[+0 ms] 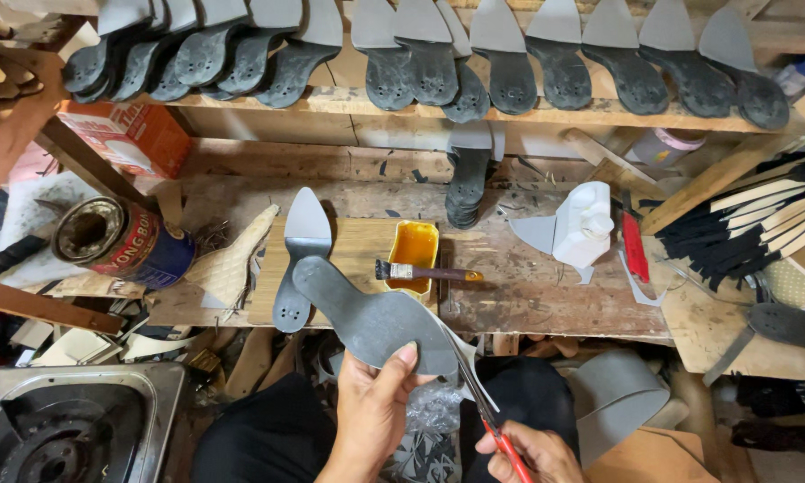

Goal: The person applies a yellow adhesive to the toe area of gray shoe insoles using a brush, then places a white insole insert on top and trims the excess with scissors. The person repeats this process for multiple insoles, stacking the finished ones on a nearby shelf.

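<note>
**Grey insole held up and trimmed with red-handled scissors over a cluttered bench**

At nine o'clock in the head view a tin can [121,240] lies on its side on the wooden bench [546,286], with a metal burner [63,429] below it at seven o'clock. Nearer the centre, a finished insole [300,259] rests flat on the bench, pale at the toe and dark at the heel.

Just below the centre the person's left hand [371,407] is clamped on a dark grey insole piece [367,317] — thumb on top, fingers beneath — holding it tilted in the air above the lap, its narrow end pointing to ten o'clock. Behind it a yellow glue tray [413,250] sits on the bench with a brush [425,273] laid across its rim.

At five o'clock the right hand [532,452] is closed around the handles of the scissors [478,394]; their blades meet the insole piece's right edge, where a pale sliver curls away.

Further right, at two o'clock, stands a white plastic jug [586,224]. A row of insoles [438,63] lines the shelf at twelve o'clock.
</note>
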{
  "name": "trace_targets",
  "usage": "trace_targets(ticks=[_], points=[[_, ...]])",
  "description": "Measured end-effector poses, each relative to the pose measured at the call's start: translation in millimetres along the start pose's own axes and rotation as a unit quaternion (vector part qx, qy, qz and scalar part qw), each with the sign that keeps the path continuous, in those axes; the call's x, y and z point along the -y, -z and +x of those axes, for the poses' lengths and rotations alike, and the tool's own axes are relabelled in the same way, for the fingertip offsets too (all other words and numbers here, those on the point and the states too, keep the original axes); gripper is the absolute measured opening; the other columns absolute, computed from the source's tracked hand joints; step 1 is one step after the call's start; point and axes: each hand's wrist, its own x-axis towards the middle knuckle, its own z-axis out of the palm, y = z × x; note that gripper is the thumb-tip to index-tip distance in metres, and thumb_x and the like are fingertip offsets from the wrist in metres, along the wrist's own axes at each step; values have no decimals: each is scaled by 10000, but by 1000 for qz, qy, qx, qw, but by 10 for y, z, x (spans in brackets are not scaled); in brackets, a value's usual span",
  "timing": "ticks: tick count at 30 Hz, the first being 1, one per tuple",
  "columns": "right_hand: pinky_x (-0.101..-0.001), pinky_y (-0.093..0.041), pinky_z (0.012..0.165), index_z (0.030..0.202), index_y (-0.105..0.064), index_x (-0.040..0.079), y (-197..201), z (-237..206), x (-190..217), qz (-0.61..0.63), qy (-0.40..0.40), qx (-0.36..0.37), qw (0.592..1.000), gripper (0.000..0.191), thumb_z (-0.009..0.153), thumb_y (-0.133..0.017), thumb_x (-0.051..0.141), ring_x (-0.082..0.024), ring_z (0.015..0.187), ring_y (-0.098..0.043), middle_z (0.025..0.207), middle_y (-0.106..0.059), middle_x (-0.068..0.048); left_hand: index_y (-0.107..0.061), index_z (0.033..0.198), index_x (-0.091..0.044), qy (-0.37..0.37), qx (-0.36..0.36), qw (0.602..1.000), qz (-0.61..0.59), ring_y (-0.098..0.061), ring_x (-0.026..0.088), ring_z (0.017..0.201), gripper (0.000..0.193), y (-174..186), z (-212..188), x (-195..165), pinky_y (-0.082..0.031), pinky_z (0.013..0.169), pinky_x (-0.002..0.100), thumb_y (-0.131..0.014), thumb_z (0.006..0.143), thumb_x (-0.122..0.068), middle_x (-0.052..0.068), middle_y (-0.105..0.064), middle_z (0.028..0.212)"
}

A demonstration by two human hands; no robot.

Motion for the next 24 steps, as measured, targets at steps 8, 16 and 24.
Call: trace_targets(ticks=[8,16,24], points=[[-229,-496,619,1081,-722,-33,134,-47,-125,-131,-9,-1,991,195,924,-739,83,-68,645,-651,709,-710,-7,-544,1227,-8,5,24,1000,-4,-730,223,893,349,50,2,-42,-623,731,404,-636,891,-12,129,-710,1069],[-228,-406,564,1155,-730,15,91,24,-152,-126,-70,10,989,255,932,-656,113,-59,588,-553,662,-588,15,-538,1237,-2,-5,31,999,42,-729,213,876,377,107,11,-72,-621,711,385,-649,877,-10,127,-712,1060],[-248,-381,508,1144,-687,16,-146,163,65,-77,-54,-56,994,237,917,-654,73,-72,537,-488,632,-520,29,-542,1249,19,50,59,995,61,-720,189,819,416,57,-119,31,-628,633,352,-671,857,-31,130,-719,1045]])
